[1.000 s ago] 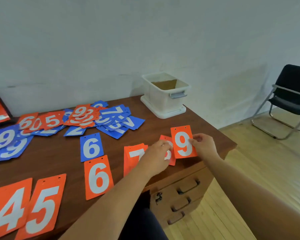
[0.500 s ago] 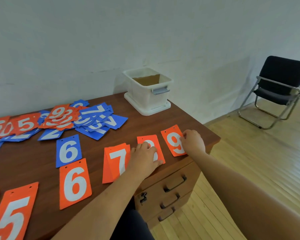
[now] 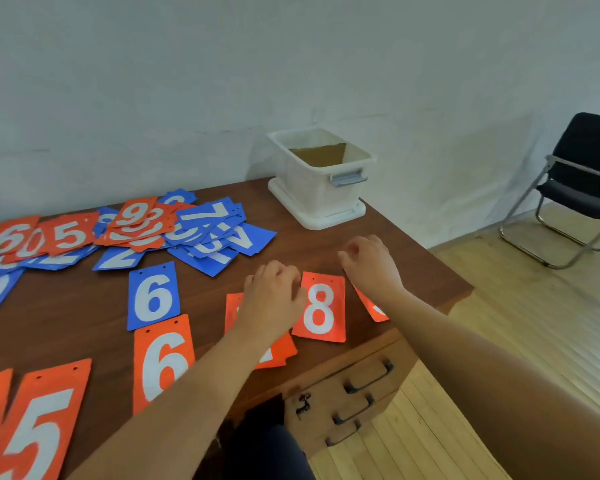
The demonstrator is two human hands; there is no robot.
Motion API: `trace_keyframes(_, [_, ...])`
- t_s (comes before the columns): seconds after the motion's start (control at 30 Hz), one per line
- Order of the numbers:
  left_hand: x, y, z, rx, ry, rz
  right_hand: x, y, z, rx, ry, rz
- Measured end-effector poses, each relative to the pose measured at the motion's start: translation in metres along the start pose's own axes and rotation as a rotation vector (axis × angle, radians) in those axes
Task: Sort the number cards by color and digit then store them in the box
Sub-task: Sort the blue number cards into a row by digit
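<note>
Orange cards lie in a row along the table's near edge: a 5 (image 3: pixel 39 434), a 6 (image 3: pixel 161 362), a 7 (image 3: pixel 272 355) mostly under my left hand (image 3: pixel 272 299), an 8 (image 3: pixel 321 308) and a 9 (image 3: pixel 373 306) partly under my right wrist. A blue 6 (image 3: pixel 153 294) lies behind the orange 6. My right hand (image 3: pixel 371 263) hovers loosely curled over the table, empty. My left hand's fingers are curled beside the 8, holding nothing. A mixed pile of blue and orange cards (image 3: pixel 146 230) covers the far left. The white box (image 3: pixel 321 178) stands at the far right corner.
The brown wooden table (image 3: pixel 413 268) has drawers with dark handles (image 3: pixel 368 379) under its right front. A black folding chair (image 3: pixel 575 188) stands on the wooden floor to the right. A white wall runs behind the table.
My right hand laid the orange 9 down at the right end and lifted away. My left hand slid left off the orange 8, which now lies uncovered.
</note>
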State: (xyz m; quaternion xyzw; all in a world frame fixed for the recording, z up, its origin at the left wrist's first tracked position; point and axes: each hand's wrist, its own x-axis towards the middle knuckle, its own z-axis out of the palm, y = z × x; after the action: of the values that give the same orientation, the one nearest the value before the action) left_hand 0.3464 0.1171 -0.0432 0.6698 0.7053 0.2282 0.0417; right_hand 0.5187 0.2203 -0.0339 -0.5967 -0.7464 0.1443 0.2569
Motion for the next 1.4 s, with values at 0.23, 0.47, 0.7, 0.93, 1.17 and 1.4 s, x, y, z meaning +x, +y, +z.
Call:
trace_keyframes(0.23, [0.034, -0.109, -0.035, 0.169, -0.045, -0.24, 0.037, -0.092, 0.073, 0.04, -0.233, -0.223])
trace_keyframes(0.47, [0.051, -0.153, -0.021, 0.212, -0.2, -0.254, 0.076, -0.119, 0.13, -0.16, -0.335, -0.313])
trace_keyframes(0.7, [0.06, -0.159, -0.022, 0.186, -0.176, -0.22, 0.077, -0.116, 0.132, -0.39, -0.106, -0.523])
trace_keyframes(0.93, [0.056, -0.151, -0.029, -0.029, -0.03, -0.239, 0.065, -0.098, 0.088, -0.285, 0.318, -0.517])
trace_keyframes(1.17, [0.045, -0.11, -0.082, -1.232, 0.178, -0.701, 0.028, -0.128, 0.055, 0.226, 0.215, -0.505])
trace_keyframes(1.4, [-0.008, -0.143, -0.127, -1.528, 0.015, -0.858, 0.001, -0.163, 0.062, 0.603, -0.126, -0.54])
